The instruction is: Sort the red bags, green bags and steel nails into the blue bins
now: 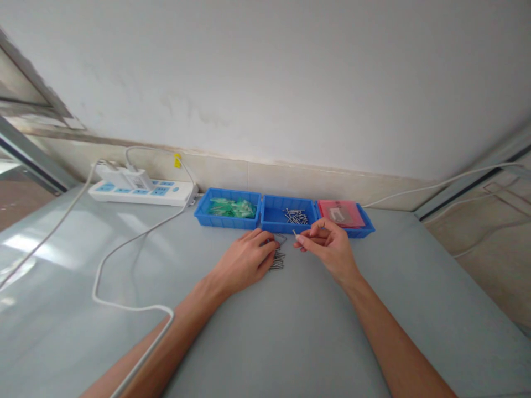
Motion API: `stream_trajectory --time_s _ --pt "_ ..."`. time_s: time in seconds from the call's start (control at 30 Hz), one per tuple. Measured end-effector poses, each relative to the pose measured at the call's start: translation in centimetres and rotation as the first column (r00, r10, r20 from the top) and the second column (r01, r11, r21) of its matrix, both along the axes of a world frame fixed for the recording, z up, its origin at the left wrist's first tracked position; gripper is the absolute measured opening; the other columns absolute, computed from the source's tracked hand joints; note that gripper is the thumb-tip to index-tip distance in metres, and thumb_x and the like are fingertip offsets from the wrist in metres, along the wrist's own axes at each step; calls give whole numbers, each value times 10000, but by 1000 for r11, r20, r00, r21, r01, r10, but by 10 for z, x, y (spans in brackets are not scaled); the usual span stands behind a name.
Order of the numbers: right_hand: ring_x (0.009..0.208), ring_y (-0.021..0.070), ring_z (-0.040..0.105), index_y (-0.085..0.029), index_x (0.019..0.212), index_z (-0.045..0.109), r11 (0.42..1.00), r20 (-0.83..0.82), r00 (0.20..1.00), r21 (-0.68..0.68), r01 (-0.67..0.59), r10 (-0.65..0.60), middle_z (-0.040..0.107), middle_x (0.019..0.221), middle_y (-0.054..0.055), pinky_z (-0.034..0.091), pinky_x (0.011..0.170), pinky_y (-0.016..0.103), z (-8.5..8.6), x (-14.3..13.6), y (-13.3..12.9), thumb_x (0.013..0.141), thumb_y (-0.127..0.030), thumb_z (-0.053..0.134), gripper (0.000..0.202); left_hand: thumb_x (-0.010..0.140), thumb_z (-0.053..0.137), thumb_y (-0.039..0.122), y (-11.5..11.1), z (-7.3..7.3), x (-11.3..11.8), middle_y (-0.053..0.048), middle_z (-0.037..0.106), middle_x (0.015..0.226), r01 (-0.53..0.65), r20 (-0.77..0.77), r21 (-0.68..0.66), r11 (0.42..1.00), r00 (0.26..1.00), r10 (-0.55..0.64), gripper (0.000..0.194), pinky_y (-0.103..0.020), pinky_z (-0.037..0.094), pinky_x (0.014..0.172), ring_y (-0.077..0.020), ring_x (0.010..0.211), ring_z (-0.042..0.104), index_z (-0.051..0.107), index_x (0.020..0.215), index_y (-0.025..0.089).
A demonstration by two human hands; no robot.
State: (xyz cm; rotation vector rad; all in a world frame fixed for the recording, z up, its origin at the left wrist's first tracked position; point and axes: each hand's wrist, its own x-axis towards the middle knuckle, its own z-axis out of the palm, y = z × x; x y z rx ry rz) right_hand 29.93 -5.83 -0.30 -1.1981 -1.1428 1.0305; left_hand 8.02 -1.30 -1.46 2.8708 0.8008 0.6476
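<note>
Between the thumb and fingertips of my right hand (326,246) is a small screw (294,232), held just above the table in front of the middle blue tray (286,225). My left hand (246,260) rests on the table with its fingers loosely bent and apart. Its fingertips touch a small row of loose screws (277,261), partly hidden under the fingers. More screws (295,216) lie scattered inside the middle tray.
The left blue tray (226,222) holds green plastic pieces (232,208). In the right tray (367,229) lie pink plastic bags (344,213). A white power strip (174,197) with plugged-in chargers stands at the back left. Its white cable (124,305) crosses the table and my left forearm.
</note>
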Motion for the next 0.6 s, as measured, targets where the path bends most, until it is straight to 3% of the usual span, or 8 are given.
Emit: stream_trajectory --time_s 0.13,0.23,0.3,0.37,0.43,0.5,0.6 --pt "752 232 783 -212 681 503 985 -83 983 31 168 -165 753 757 35 626 683 316 -2 -8 5 675 -426 886 438 992 490 185 0 0 0 -101 679 1038 -4 -8 5 1000 1000 4 229 -364 553 902 -222 986 636 698 1087 167" --pt "861 244 782 -215 688 510 936 -176 929 73 343 -326 770 826 54 632 817 374 -4 -14 9 701 -413 865 407 996 485 187 0 1 1 -102 680 1020 -3 -18 12 1000 1000 3 229 -364 557 893 -225 986 634 698 1075 165" --pt "968 243 767 -215 744 546 915 -210 911 121 385 -356 786 936 69 609 919 405 -4 -16 10 721 -381 851 348 998 481 190 0 1 1 -104 681 1015 -2 -17 15 1000 1000 2 233 -370 561 888 -229 984 635 700 1072 162" --pt "1026 235 753 -215 812 579 921 -175 932 177 346 -317 782 1038 81 585 973 416 -3 -17 8 755 -351 825 287 1002 476 191 0 1 1 -109 684 1023 1 -11 13 1000 1000 -1 241 -382 564 890 -235 987 636 702 1076 155" --pt "987 225 758 -217 864 590 935 -60 962 227 274 -267 774 1061 85 590 952 406 -2 -16 6 810 -335 774 225 1007 469 192 0 0 1 -117 686 1043 4 -11 2 1000 1000 -4 253 -394 565 899 -240 996 636 703 1091 144" --pt "903 209 755 -220 910 607 945 156 959 268 189 -236 770 1012 78 600 879 376 -2 -15 3 867 -305 701 134 1010 467 191 0 -1 1 -120 688 1062 6 -11 -12 1000 1000 -6 262 -399 563 916 -241 1009 634 697 1126 140" --pt "841 193 711 -219 984 655 957 561 810 290 1 -171 755 952 63 572 824 346 -6 -13 -1 911 -201 597 95 995 493 177 0 -1 0 -120 688 1086 -4 -21 -24 1000 1000 3 263 -405 554 947 -245 1037 627 687 1170 143"
